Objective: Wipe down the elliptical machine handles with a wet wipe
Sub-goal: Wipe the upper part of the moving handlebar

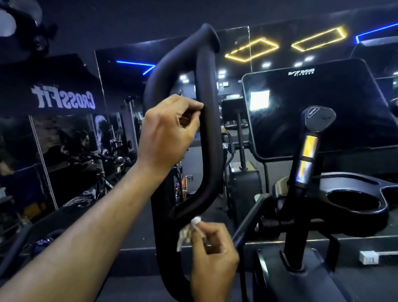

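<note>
In a dark gym: big black looped handle [210, 137] standing up tall, ready for cleaning. Left hand [167, 133] curled round its upright bar, likely to keep it from swinging. Right hand [214, 253] down at the bottom bend, pinching a small crumpled wet wipe [187, 233] against it, likely to rub there.

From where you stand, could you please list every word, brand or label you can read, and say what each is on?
"CROSSFIT": white letters, mirror-reversed, on the dark banner at left.
"VIVA FITNESS": small logo, also reversed, at the top of the console's black panel; the second word is barely legible.
A small label on the grip cap of the centre post is too small to read.
Nothing else is readable.
</note>
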Motion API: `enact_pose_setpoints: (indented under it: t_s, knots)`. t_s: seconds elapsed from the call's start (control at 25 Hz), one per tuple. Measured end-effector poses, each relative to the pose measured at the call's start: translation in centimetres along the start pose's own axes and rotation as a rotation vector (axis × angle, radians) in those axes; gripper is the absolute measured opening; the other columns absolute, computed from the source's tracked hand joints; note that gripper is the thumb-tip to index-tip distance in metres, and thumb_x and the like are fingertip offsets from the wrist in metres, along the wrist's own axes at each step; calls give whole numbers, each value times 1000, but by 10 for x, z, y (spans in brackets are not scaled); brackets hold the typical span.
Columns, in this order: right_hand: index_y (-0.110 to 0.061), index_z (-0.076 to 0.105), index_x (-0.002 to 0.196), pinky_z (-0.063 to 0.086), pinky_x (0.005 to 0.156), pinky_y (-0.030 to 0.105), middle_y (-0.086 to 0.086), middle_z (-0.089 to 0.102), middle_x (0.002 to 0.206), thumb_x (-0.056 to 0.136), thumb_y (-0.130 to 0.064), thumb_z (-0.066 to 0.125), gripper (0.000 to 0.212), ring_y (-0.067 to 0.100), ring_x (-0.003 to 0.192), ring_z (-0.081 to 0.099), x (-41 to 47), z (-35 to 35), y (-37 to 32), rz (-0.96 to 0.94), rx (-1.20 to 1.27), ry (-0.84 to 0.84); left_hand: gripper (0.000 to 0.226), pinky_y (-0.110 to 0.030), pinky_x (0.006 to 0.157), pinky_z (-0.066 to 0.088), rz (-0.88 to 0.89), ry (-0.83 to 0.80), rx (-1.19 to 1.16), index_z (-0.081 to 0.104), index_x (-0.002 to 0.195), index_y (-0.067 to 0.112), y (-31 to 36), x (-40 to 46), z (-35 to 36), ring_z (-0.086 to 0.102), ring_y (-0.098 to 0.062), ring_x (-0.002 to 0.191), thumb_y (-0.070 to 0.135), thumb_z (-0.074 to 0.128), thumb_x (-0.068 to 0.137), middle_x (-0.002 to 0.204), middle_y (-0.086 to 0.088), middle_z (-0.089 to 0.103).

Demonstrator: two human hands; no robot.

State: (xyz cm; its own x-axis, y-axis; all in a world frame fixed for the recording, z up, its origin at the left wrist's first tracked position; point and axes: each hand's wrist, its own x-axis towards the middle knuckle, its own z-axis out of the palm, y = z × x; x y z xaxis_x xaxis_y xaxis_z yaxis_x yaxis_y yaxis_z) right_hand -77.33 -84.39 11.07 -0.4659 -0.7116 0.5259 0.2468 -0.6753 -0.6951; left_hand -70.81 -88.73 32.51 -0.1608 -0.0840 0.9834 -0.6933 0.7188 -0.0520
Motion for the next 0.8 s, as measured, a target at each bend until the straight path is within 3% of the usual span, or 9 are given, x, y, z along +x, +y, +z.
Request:
enact_pose_setpoints:
  t_s: [0.12, 0.2, 0.28, 0.4, 0.48, 0.6, 0.72, 0.8]
  knots:
    - [-25, 76, 77, 53, 71, 29, 5, 73, 81, 85, 3, 76, 30, 21, 79, 72, -3, -9, -8, 96, -14, -174, 17, -25, 85, 58, 62, -8, 2, 79, 109, 6, -3, -4, -3, 73, -15, 93, 5, 72, 94, 106, -5, 77]
    - [-25, 77, 77, 51, 68, 20, 0, 72, 79, 82, 9, 76, 35, 11, 75, 70, 17, -25, -37, -8, -144, -252, 21, -21, 88, 55, 98, 35, -16, 76, 113, 3, -2, -6, -5, 70, -15, 96, -2, 65, 96, 109, -7, 74]
    - [-19, 77, 83, 50, 65, 16, -6, 69, 80, 82, 10, 75, 28, 4, 74, 66, 48, -35, -79, -310, -350, -269, 28, -15, 88, 47, 91, 156, -45, 72, 113, -1, 2, -6, -6, 63, -18, 95, -13, 57, 93, 106, -12, 67]
    - [-8, 77, 99, 49, 74, 18, 2, 66, 92, 87, 1, 74, 16, 12, 81, 63, 115, -11, -149, -900, -677, -363, 34, -28, 82, 52, -141, 389, -160, 63, 115, -1, 1, -5, -11, 58, -21, 91, -15, 50, 87, 108, -12, 58]
    - [-5, 75, 103, 51, 76, 25, 7, 64, 100, 92, -7, 64, 16, 20, 87, 60, 164, 24, -193, -1162, -872, -554, 34, -34, 84, 55, -292, 467, -285, 58, 119, 0, 2, -8, -14, 59, -19, 95, -12, 49, 88, 114, -10, 55]
    - [-5, 69, 100, 57, 71, 37, 11, 65, 104, 92, -9, 50, 21, 30, 99, 60, 217, 71, -229, -1580, -1473, -873, 35, -23, 87, 53, -344, 494, -436, 53, 122, 2, 10, -23, -13, 58, -11, 99, -12, 49, 90, 118, -11, 53]
    - [-11, 65, 96, 54, 79, 41, 7, 68, 97, 92, -14, 38, 27, 29, 99, 60, 238, 97, -245, -1709, -1850, -1167, 41, -28, 93, 52, -406, 521, -512, 52, 120, 16, 5, -50, -15, 60, -15, 104, -12, 51, 90, 118, -5, 56]
    - [-15, 65, 97, 49, 81, 41, 2, 69, 96, 94, -20, 32, 34, 27, 99, 58, 239, 107, -249, -1756, -1966, -1233, 42, -30, 97, 52, -480, 515, -537, 52, 120, 20, -4, -60, -14, 59, -16, 107, -10, 53, 90, 118, -4, 57]
